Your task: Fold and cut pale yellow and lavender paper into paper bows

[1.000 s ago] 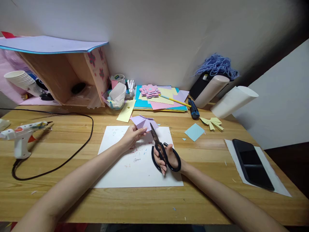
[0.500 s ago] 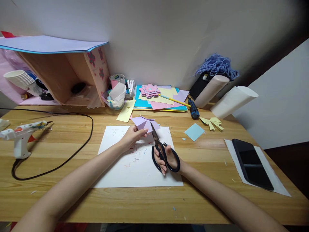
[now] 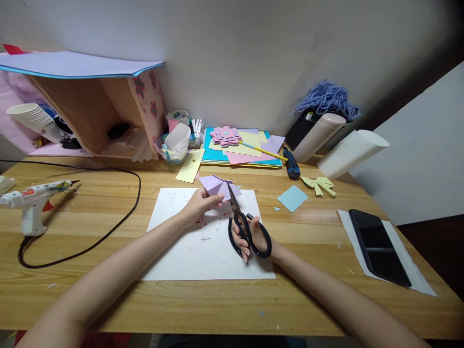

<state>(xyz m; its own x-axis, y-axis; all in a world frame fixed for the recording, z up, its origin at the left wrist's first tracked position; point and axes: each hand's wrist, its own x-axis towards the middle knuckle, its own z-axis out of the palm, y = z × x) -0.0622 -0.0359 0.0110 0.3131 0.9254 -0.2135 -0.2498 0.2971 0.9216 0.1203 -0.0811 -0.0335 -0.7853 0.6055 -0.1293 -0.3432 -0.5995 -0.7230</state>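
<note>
Folded purple paper (image 3: 217, 187) is pinched by its near edge between the thumb and fingers of my left hand (image 3: 203, 205). In my right hand (image 3: 248, 239) are black-handled scissors (image 3: 237, 212), the fingers through the handle loops. The scissor blades point away from me and lie against the right part of the purple paper; whether they are cutting into it I cannot tell. Both hands are above a white sheet (image 3: 174, 261) marked with coloured smudges. A light blue paper square (image 3: 293, 198) and a yellow paper bow (image 3: 319, 185) lie to the right.
A hot glue gun (image 3: 34, 203) with a looping black cord (image 3: 136, 203) is at the left. Behind stand a wooden box (image 3: 145, 106) and a paper stack (image 3: 213, 157) bearing a pink paper flower (image 3: 225, 136). A utility knife (image 3: 291, 164) and a phone (image 3: 379, 246) are at the right.
The purple paper has turned slightly in my left hand, and more of its right part now lies by the scissor blades. Otherwise the hands stay nearly in place.
</note>
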